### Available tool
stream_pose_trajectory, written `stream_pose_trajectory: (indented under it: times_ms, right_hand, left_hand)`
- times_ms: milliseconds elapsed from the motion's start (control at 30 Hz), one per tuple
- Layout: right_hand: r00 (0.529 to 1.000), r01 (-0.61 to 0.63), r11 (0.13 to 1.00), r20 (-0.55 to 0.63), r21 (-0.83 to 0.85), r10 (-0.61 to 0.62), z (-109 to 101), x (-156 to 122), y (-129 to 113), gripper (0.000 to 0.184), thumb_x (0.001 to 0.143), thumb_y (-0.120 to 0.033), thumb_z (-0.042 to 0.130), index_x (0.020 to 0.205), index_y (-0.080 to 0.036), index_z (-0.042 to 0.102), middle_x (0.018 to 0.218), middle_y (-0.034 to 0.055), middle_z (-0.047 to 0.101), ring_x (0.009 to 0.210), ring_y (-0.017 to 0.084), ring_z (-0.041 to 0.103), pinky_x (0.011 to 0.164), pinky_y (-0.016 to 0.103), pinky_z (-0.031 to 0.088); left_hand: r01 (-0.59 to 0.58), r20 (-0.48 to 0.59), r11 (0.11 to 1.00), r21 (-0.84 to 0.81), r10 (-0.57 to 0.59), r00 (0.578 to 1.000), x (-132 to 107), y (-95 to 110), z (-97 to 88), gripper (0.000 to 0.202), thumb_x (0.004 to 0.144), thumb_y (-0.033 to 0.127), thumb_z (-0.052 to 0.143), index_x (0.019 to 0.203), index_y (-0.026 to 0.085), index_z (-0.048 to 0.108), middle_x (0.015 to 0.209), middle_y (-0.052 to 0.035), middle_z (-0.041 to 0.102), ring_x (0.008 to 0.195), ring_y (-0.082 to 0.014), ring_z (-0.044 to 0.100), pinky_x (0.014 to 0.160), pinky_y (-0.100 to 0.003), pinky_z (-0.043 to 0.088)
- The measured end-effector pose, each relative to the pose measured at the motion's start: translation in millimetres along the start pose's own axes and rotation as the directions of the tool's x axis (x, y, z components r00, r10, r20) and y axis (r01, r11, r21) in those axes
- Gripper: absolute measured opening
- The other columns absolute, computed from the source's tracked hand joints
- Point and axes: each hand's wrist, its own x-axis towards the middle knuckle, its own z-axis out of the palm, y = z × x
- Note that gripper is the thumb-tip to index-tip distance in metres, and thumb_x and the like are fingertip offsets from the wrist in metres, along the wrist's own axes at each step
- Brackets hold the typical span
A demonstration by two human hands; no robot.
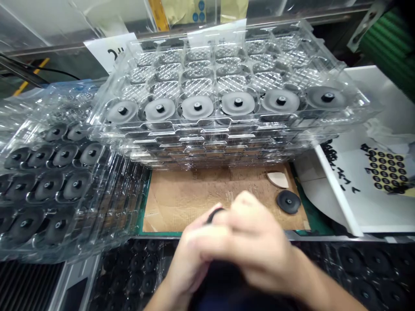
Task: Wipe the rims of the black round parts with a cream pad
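Observation:
My left hand (189, 255) and my right hand (259, 246) are pressed together above the front edge of the cardboard. Between their fingers shows the curved edge of a black part (214, 214); the rest of it is hidden. The right hand lies over the left and is slightly blurred. To their right, a black disc with a small centre hub (288, 201) rests on the cardboard sheet (194, 194). A cream, wedge-shaped piece (278, 179) lies just behind that disc.
Behind the cardboard stands a stack of clear plastic trays (207, 138), its front row filled with discs. Another tray stack (110, 207) with discs stands left. At right, a white bin (340, 194) holds small black pieces and a sheet of round black stickers (389, 170).

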Motion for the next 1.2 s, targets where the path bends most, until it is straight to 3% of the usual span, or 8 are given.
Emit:
stream_pose_trajectory:
  times_ms: [167,333,500,567,700,800,933,1200]
  right_hand:
    - [0.833,-0.549,0.834,-0.120,-0.052,0.540,22.7,-44.4,58.9,0.022,0.090,-0.022,0.049,0.104,-0.023,0.065,0.093,0.0006,0.064,0.084,0.012,0.057,0.076,0.026,0.039]
    - [0.815,-0.577,0.816,0.040,-0.033,0.578,58.7,-99.5,77.0,0.017,0.086,-0.020,0.054,0.092,-0.021,0.070,0.075,0.0001,0.064,0.069,0.012,0.059,0.066,0.024,0.044]
    - [0.765,-0.618,0.784,-0.189,0.058,0.616,29.9,-63.7,39.2,0.023,0.090,-0.025,0.049,0.107,-0.018,0.063,0.100,0.0043,0.064,0.086,0.012,0.060,0.068,0.022,0.047]
    - [0.783,-0.482,0.870,-0.394,0.107,0.482,16.0,-37.2,15.6,0.021,0.088,-0.020,0.052,0.106,-0.019,0.061,0.102,0.0031,0.063,0.091,0.012,0.059,0.074,0.022,0.046]
    - [0.962,-0.237,0.971,-0.130,0.037,0.240,10.6,-9.4,-12.1,0.022,0.088,-0.012,0.048,0.106,-0.015,0.060,0.091,0.0012,0.065,0.077,0.010,0.056,0.073,0.025,0.041]
    - [0.959,-0.275,0.961,0.075,0.036,0.272,16.6,-5.5,-10.2,0.018,0.089,-0.013,0.047,0.100,-0.018,0.061,0.092,-0.0020,0.065,0.079,0.010,0.055,0.070,0.026,0.036]
    - [0.969,-0.224,0.970,-0.125,-0.092,0.212,20.0,-5.2,-7.7,0.022,0.090,-0.015,0.042,0.103,-0.011,0.060,0.085,0.0043,0.062,0.073,0.014,0.050,0.068,0.030,0.031]
    - [0.927,-0.352,0.924,0.082,-0.152,0.367,-18.7,-26.3,-13.0,0.019,0.089,-0.011,0.046,0.101,-0.018,0.060,0.080,-0.0017,0.060,0.066,0.010,0.045,0.065,0.026,0.029]
  left_hand:
    - [-0.060,-0.008,0.994,-0.092,0.060,0.998,-1.2,0.2,-5.0,0.069,0.056,0.045,0.076,0.119,0.024,0.059,0.112,-0.0097,0.061,0.093,-0.0192,0.062,0.085,-0.024,0.046]
    - [-0.051,0.069,0.986,-0.162,0.063,0.996,1.8,-1.6,-12.9,0.058,0.061,0.037,0.075,0.116,0.028,0.060,0.125,-0.0075,0.055,0.104,-0.0204,0.058,0.089,-0.024,0.046]
    - [-0.035,0.060,0.987,-0.156,0.045,0.997,2.7,-3.6,-4.3,0.058,0.063,0.036,0.075,0.118,0.027,0.059,0.123,-0.0074,0.057,0.108,-0.0196,0.056,0.087,-0.022,0.046]
    - [-0.025,0.034,0.989,-0.142,0.030,0.999,1.9,-2.1,0.5,0.060,0.060,0.036,0.076,0.117,0.025,0.060,0.119,-0.0069,0.059,0.105,-0.0185,0.057,0.087,-0.021,0.046]
    - [0.041,-0.020,0.990,-0.135,-0.044,0.999,0.9,1.3,-0.4,0.051,0.064,0.034,0.075,0.112,0.025,0.062,0.115,-0.0058,0.061,0.104,-0.0188,0.057,0.088,-0.024,0.046]
    - [0.005,-0.080,0.991,-0.137,-0.017,0.997,1.4,-0.2,-2.7,0.045,0.065,0.030,0.075,0.108,0.027,0.064,0.113,-0.0037,0.061,0.098,-0.0170,0.060,0.082,-0.023,0.049]
    - [0.061,0.023,0.987,-0.148,-0.058,0.998,0.1,-2.4,-0.8,0.035,0.065,0.034,0.074,0.098,0.022,0.070,0.099,-0.0041,0.066,0.094,-0.0153,0.061,0.085,-0.020,0.048]
    - [0.113,0.248,0.963,-0.245,-0.050,0.967,-0.8,0.9,-11.3,0.046,0.067,0.030,0.073,0.112,0.027,0.063,0.114,-0.0034,0.063,0.103,-0.0130,0.059,0.091,-0.019,0.044]
